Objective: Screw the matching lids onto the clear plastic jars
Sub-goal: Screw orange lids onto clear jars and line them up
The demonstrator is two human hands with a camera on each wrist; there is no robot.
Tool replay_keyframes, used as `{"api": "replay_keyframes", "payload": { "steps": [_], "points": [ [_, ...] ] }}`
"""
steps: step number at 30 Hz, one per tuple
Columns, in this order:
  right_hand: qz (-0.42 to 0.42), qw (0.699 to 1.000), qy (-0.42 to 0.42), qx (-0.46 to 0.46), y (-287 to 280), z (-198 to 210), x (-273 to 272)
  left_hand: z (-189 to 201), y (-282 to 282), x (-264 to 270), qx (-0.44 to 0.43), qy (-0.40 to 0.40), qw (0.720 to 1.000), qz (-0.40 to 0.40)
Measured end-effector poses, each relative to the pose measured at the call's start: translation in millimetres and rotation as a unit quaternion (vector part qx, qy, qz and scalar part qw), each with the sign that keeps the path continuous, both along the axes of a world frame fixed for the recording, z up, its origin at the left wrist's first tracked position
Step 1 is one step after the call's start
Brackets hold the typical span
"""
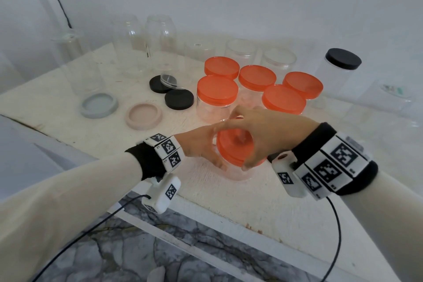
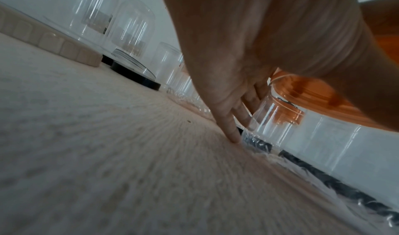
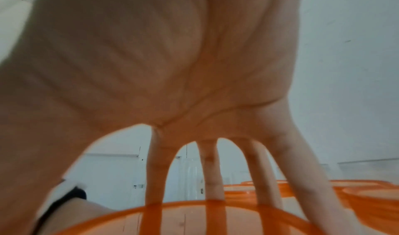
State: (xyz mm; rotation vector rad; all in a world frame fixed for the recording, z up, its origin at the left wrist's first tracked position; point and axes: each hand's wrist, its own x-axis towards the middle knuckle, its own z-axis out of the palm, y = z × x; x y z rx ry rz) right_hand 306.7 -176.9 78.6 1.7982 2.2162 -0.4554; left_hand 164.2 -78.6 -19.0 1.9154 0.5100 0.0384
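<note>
Gripping orange lid (image 1: 231,149): right hand (image 1: 263,130); left wrist view shows jar (image 2: 276,119).

Glossy orange plastic lid (image 1: 231,151), seemingly rough matt wooden table (image 1: 263,204)

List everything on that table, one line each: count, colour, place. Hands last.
orange-lidded jars: five, clear with orange lids, clustered mid-table
jar being capped: one, clear, near edge, under the hands
orange lid: one, on that jar
black lids: two, loose, left of the cluster
small clear lid: one, leaning on the rear black lid
grey lid: one, far left
beige lid: one, beside the grey one
black-lidded jar: one, clear, right
open clear jars: several, back row
table: white
left hand: holds the jar
right hand: grip on the orange lid
</note>
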Motion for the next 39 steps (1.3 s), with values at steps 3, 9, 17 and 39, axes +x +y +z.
{"api": "replay_keyframes", "payload": {
  "steps": [3,9,17,39],
  "points": [
    [-0.004,0.999,-0.013,0.038,0,-2,2,-1,2,0,0.011,0.0,1.0,0.008],
    [-0.017,0.997,-0.008,0.081,0,-10,4,0,2,-1,0.042,-0.007,0.999,0.026],
    [-0.047,0.994,-0.007,0.097,-3,-14,0,6,-3,-2,0.058,-0.007,0.998,0.028],
    [-0.346,0.879,0.05,0.324,-108,-8,110,38,-7,124,0.361,-0.114,0.925,0.033]
  ]
}}
